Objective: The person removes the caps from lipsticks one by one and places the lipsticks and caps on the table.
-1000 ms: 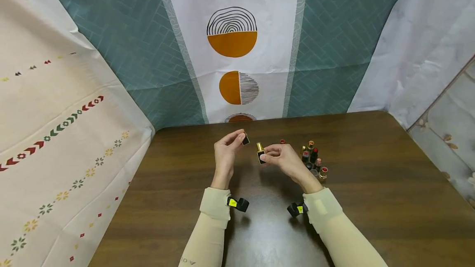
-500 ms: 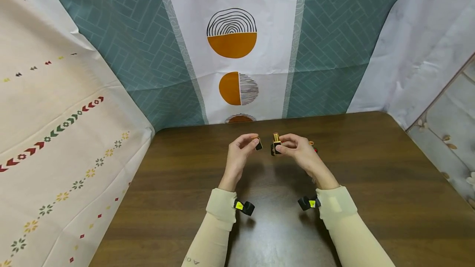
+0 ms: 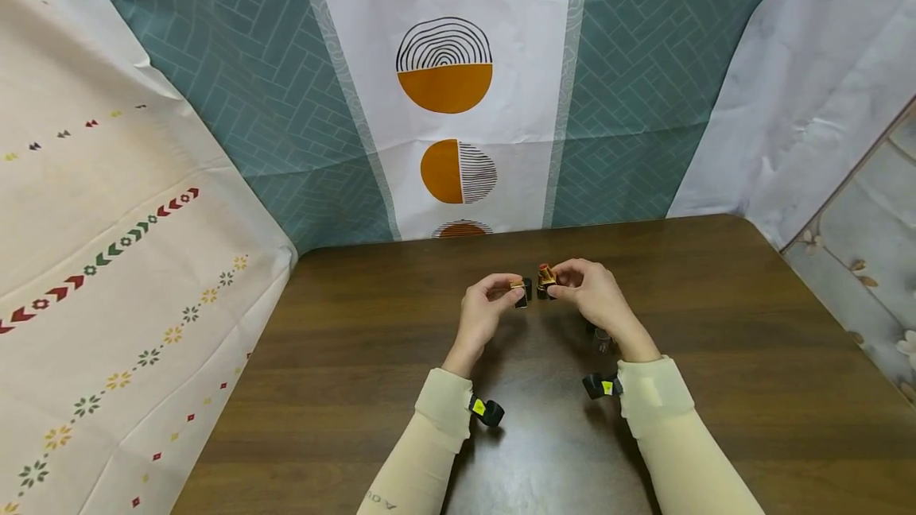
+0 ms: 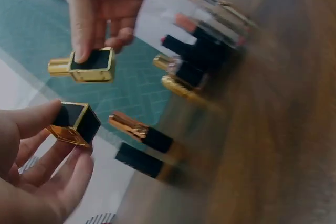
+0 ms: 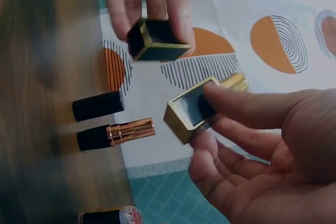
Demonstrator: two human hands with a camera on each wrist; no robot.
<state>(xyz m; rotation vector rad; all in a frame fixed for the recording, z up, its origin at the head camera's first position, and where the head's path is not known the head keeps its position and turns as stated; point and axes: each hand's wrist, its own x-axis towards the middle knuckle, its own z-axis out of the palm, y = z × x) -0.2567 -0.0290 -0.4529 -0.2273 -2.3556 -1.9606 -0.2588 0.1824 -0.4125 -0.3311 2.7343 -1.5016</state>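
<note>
My left hand [image 3: 483, 315] pinches a square black cap with gold edges [image 4: 77, 124] between thumb and fingers. In my right hand [image 3: 592, 296] is a square black and gold lipstick [image 5: 191, 106]; its gold upper part points away from the table in the wrist views. The cap and the lipstick are apart, both held above the tabletop. Beyond them on the table stand a round black cap [image 5: 98, 106] and, beside it, a lipstick with a rose-gold upper part [image 5: 131, 131]. The colour inside the held lipstick cannot be made out.
Several uncapped lipsticks [image 4: 191, 51] stand in a group to the right, mostly hidden behind my right hand in the head view. A clear piece [image 3: 603, 340] shows under that wrist. The brown wooden table [image 3: 343, 340] meets hanging cloth [image 3: 494, 102] at its far edge.
Both hands have moved right along the table, the left one further over the last half second. They keep hold of the cap and the lipstick. My right hand now covers most of the lipstick group.
</note>
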